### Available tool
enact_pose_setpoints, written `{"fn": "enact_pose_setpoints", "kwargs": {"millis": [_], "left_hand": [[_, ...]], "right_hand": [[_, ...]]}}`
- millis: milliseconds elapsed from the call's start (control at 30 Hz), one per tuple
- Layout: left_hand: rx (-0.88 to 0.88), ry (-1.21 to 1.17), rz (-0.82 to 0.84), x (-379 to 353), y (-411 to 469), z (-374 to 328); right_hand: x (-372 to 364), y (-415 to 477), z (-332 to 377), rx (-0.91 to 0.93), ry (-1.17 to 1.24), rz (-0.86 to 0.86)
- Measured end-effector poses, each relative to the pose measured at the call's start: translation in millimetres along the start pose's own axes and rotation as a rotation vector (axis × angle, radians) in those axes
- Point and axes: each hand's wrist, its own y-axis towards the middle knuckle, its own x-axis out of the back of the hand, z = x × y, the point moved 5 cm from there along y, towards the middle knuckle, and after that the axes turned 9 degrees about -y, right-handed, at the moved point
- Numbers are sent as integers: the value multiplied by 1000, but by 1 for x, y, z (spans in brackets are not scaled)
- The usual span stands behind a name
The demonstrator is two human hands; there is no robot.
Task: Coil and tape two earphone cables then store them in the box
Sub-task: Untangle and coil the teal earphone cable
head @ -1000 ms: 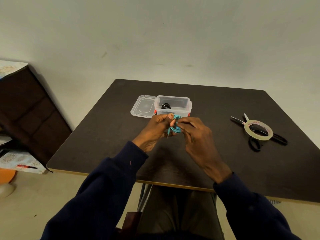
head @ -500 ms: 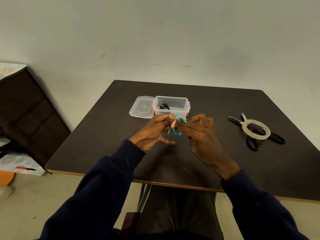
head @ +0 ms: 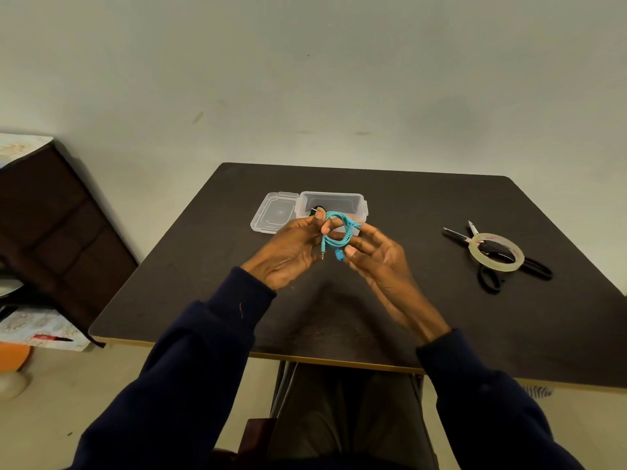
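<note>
A teal earphone cable (head: pixel 340 232), wound into a loop, hangs above the dark table (head: pixel 407 300) just in front of the clear plastic box (head: pixel 332 204). My left hand (head: pixel 291 252) pinches the loop's left side, with the plug dangling below. My right hand (head: pixel 376 256) has its fingers spread, and its fingertips touch the loop's right side; an earbud hangs beside them. A black earphone (head: pixel 318 210) lies inside the box, partly hidden by my left hand. The box's lid (head: pixel 273 213) lies flat to its left.
A roll of clear tape (head: pixel 496 252) rests on black scissors (head: pixel 492 266) at the table's right. A dark brown cabinet (head: pixel 51 232) stands left of the table. The table's front edge runs close to my lap.
My hands have drawn slightly apart and the coil now shows as a wider loop. My right hand's fingers have opened out from a pinch.
</note>
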Motion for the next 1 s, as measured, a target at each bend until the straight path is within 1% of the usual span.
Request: {"fn": "enact_pose_setpoints", "kwargs": {"millis": [167, 233, 300, 333, 433, 567, 633, 800, 1000], "left_hand": [[36, -125, 37, 8, 1, 0], [50, -168, 45, 10, 1, 0], [60, -163, 98, 7, -2, 0], [63, -156, 119, 4, -4, -1], [72, -173, 121, 0, -3, -1], [45, -184, 160, -9, -4, -5], [50, -222, 151, -8, -3, -6], [65, -319, 111, -8, -6, -7], [85, -322, 153, -20, -10, -8]], "right_hand": [[-7, 4, -4, -32, 125, -18], [-8, 4, -6, -63, 240, -6], [-8, 4, -8, -100, 332, 12], [-8, 4, -10, -118, 338, 4], [-7, 2, -15, -159, 289, -33], [-4, -3, -17, -110, 146, -7], [0, -8, -20, -86, 76, -7], [7, -15, -28, -77, 95, -50], [13, -21, -23, -52, 57, -93]]}}
